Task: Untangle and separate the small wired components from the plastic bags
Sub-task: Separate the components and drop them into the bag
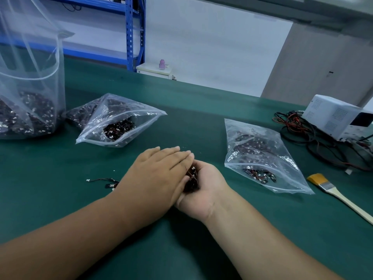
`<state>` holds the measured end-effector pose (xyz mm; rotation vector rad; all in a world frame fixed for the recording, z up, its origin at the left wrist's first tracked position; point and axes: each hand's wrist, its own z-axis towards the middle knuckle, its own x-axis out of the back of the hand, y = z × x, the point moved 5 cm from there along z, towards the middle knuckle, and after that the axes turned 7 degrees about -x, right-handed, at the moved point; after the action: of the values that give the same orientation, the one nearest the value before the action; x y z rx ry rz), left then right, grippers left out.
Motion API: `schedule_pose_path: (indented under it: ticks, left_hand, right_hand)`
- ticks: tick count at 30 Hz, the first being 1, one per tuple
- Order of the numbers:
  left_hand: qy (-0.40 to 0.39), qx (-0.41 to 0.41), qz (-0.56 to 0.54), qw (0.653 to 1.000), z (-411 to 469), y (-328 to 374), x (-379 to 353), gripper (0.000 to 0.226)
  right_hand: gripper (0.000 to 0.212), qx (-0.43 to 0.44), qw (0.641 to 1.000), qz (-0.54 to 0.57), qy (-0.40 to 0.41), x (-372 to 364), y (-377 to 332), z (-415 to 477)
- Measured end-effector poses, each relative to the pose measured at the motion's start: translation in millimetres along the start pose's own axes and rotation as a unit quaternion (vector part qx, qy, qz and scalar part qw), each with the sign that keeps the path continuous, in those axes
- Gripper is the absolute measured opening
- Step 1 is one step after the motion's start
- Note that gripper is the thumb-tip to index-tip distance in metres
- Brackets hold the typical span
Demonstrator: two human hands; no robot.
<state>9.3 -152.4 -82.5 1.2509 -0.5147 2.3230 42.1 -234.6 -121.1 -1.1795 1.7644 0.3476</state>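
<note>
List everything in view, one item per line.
mat: one, green, covers table
large bag: one, clear, upright far left
left zip bag: one, clear, left of centre
right zip bag: one, clear, right of centre
loose wired component: one, black, below left zip bag
clump of wired components: one, dark, centre, held
brush: one, yellow bristles, right edge
white box: one, white, far right
cables: one tangle, black and red, beside white box
shelving: one, blue, rear left
left hand: one, flat over clump
right hand: one, palm up, cupping clump
</note>
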Motion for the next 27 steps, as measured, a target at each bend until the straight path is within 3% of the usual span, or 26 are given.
schedule_pose_path:
  ticks: [2, 6, 12, 16, 20, 23, 27]
  left_hand:
    - [-0.005, 0.006, -0.015, 1.0, -1.0, -1.8, -1.2, 0.054]
    - [-0.006, -0.005, -0.036, 0.999, -4.5, -6.9, -0.9, 0.066]
    - [-0.067, 0.032, -0.009, 0.997, -6.9, -28.7, -8.6, 0.06]
    - [-0.115, 0.06, -0.025, 0.991, -8.1, -41.8, -19.5, 0.049]
    - [-0.123, 0.058, -0.015, 0.991, -6.4, -45.4, -22.5, 0.045]
    - [-0.126, 0.061, -0.008, 0.99, -5.4, -43.4, -20.4, 0.045]
    - [-0.129, 0.058, -0.001, 0.99, -7.0, -43.0, -21.4, 0.048]
  right_hand:
    - [0.042, 0.001, 0.999, -0.022, 0.027, 5.2, 1.6, 0.6]
    - [0.024, 0.011, 0.993, -0.067, 0.097, 25.3, -14.5, -13.2]
    - [0.017, 0.015, 0.974, -0.156, 0.163, 60.3, -60.5, -72.0]
    - [0.008, 0.109, 0.974, -0.039, 0.196, 88.7, -95.2, -101.6]
    - [0.017, 0.178, 0.957, 0.009, 0.23, 102.8, -112.6, -102.4]
    - [0.019, 0.241, 0.918, -0.126, 0.288, 99.5, -133.0, -103.7]
    - [0.016, 0.332, 0.8, -0.353, 0.353, 78.6, -160.9, -110.0]
